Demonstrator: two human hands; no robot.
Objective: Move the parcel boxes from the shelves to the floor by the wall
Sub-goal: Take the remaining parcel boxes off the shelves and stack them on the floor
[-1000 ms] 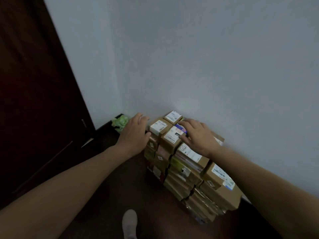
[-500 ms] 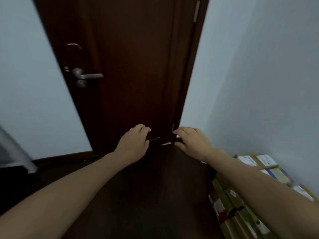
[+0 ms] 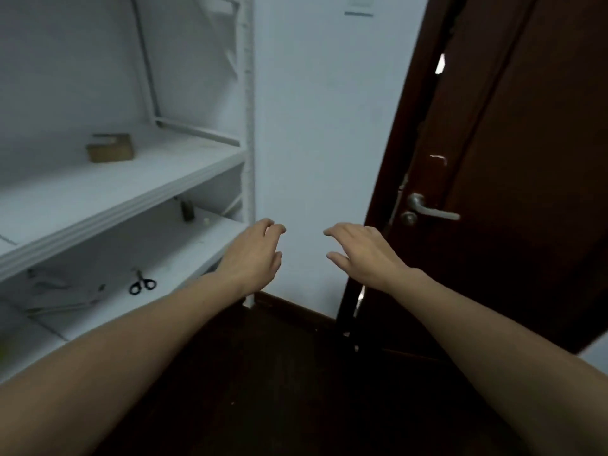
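While both hover empty | left hand (image 3: 252, 255) loosely curled | right hand (image 3: 361, 255) spread | parcel box (image 3: 110, 149) label unreadable

1 head view, aimed forward and down into a room corner.

I get my only view from the person's head, wide-angle, so straight edges bend near the borders. It faces a wall (image 3: 312, 126), with shelves (image 3: 115, 199) close on the left and a door (image 3: 526, 159) on the right; the floor (image 3: 296, 390) fills the bottom. Both forearms enter from the lower corners, with the left hand (image 3: 253, 255) and right hand (image 3: 362, 255) near mid-frame.
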